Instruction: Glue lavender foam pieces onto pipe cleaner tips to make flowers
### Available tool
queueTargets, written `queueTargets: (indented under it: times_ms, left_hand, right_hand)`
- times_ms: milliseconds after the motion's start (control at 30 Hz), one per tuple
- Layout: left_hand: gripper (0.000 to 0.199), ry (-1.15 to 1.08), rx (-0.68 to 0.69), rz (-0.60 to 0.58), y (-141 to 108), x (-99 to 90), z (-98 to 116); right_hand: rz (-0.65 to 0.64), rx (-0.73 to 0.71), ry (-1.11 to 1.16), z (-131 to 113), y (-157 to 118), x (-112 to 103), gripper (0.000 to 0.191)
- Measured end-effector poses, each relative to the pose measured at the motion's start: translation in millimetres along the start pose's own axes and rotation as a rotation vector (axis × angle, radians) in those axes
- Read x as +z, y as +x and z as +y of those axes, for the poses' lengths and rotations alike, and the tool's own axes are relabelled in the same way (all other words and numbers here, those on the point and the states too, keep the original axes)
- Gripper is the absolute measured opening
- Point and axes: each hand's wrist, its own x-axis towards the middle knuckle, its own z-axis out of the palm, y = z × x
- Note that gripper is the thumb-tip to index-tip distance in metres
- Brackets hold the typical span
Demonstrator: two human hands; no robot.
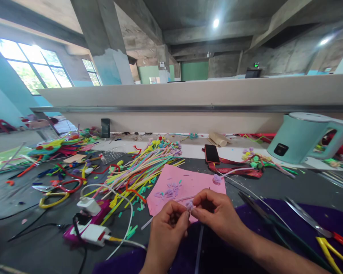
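Between my fingertips is a small lilac fuzzy flower (pixel 190 206), which looks twisted from pipe cleaner. My left hand (pixel 169 224) pinches it from the left, with the fingers curled. From the right my right hand (pixel 217 211) pinches the same flower between thumb and forefinger. Beneath both hands lies a pink sheet (pixel 188 178), with short lilac cut pieces (pixel 170 191) scattered on it. Another lilac flower (pixel 216 179) on a pale stem rests at the sheet's upper right corner. A pale lilac pipe cleaner (pixel 199 247) hangs below my hands; I cannot tell whether it joins the flower.
Left of the sheet spreads a pile of colourful pipe-cleaner flowers (pixel 143 165). Scissors (pixel 60 190), a power strip (pixel 95 220) and cables lie further left. Pliers-like dark handles (pixel 263 213) and scissors (pixel 311 220) are at right. A phone (pixel 212 153) and kettle (pixel 293 139) stand behind.
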Motion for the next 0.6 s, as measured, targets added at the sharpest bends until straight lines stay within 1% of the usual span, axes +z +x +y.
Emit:
queueTargets:
  times_ms: [100, 233, 333, 433, 600]
  left_hand:
    - [0.015, 0.059, 0.05, 0.007, -0.1, 0.1, -5.1]
    - [0.014, 0.059, 0.061, 0.023, -0.3, 1.2, -8.9]
    - [0.013, 0.038, 0.044, 0.046, -1.0, 2.5, -7.0]
    - [0.013, 0.009, 0.005, 0.031, -1.1, 2.9, -4.0]
    - [0.014, -0.071, -0.057, -0.002, -0.3, 2.8, -3.0]
  right_hand:
    - [0.005, -0.005, -0.011, 0.8, 0.1, 0.5, 0.008]
    - [0.018, -0.009, -0.05, 1.7, -0.5, 1.3, 0.006]
    - [0.035, -0.014, -0.063, 2.4, -0.6, 2.0, 0.006]
    - [0.039, -0.005, -0.054, 2.5, 0.1, 2.6, 0.007]
    - [0.017, 0.073, 0.041, 3.7, 1.8, 3.5, 0.008]
